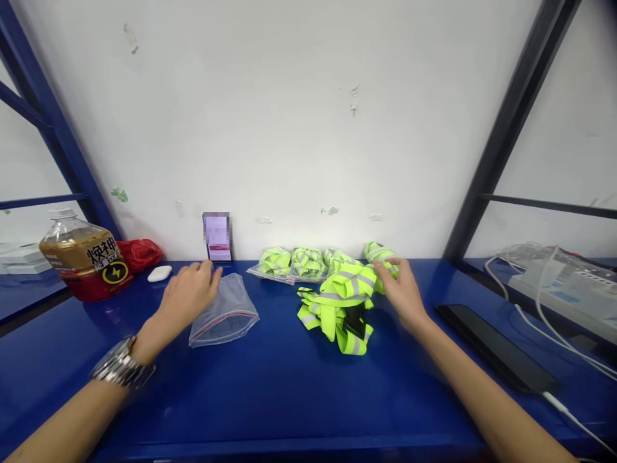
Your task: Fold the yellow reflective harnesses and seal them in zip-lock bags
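Note:
My left hand [189, 292], a metal watch on its wrist, is over the far left side of a clear zip bag [226, 318]. Its fingers are bent and closed at the bag's edge, partly hiding it. The bag lies flat, its red-lined zip edge toward me. To the right, my right hand [403, 292] pinches part of a bundle of neon yellow reflective straps [349, 286]. The bundle lies loosely heaped, loops hanging toward me and a black piece [355, 319] among them. Behind it are several rolled neon straps in clear bags [276, 262], with one more roll [376, 251] near my right fingers.
A large drink bottle [84, 254], a red plastic bag [141, 254] and a white earbud case [159, 274] are at the left. A lit phone [218, 236] leans on the wall. At right lie a dark phone [496, 347] with a cable and power strips [569, 289].

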The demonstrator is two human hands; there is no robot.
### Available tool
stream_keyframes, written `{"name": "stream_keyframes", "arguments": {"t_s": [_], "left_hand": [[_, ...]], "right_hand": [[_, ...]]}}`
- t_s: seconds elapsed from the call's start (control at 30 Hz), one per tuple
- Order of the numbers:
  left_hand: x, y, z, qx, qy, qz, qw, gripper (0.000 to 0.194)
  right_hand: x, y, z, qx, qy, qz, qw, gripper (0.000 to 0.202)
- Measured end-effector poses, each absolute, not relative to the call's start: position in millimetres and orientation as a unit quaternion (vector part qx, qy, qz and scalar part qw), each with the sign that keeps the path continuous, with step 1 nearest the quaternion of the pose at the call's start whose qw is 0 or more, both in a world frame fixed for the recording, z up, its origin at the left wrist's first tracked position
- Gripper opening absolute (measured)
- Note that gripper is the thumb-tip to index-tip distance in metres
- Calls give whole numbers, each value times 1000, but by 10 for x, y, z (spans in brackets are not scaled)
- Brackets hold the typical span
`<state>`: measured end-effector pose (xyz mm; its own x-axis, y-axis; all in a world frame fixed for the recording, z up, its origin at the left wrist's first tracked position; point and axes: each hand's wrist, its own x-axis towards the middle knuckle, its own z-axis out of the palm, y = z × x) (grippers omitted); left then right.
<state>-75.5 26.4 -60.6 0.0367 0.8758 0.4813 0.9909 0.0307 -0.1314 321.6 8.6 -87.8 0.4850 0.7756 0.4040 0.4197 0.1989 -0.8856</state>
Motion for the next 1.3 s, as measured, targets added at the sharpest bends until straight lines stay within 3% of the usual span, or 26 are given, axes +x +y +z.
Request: {"name": "stream_keyframes", "arguments": {"t_s": [0.2, 0.4, 0.53, 0.7, 0.8, 0.93, 1.07, 1.3], "left_hand": [[-552, 70, -917, -800, -598, -29, 54, 47], [-833, 786, -847, -858, -513, 0, 9, 42], [-799, 1089, -811, -854, -519, -11, 30, 40], [-735, 1038, -802, -822, -547, -105, 119, 37], [-662, 902, -745, -772, -584, -178, 179, 41], [-300, 550, -619, -787, -507, -284, 206, 38], [274, -48, -508, -864, -361, -337, 97, 30], [762, -551, -486, -852, -386, -248, 251, 47]], "right_hand": [[3171, -15, -777, -649, -539, 33, 535, 41], [3083, -129, -732, -528, -600, -60, 598, 22], [3051, -238, -703, -400, -737, -81, 539, 18], [3076, -366, -666, -392, -848, -78, 349, 66], [3077, -369, -648, -434, -855, -5, 284, 70], [2970, -335, -606, -468, -816, 64, 333, 41], [2777, -329, -533, -490, -747, 83, 442, 36], [2497, -284, -363, -453, -657, 202, 567, 26]]}}
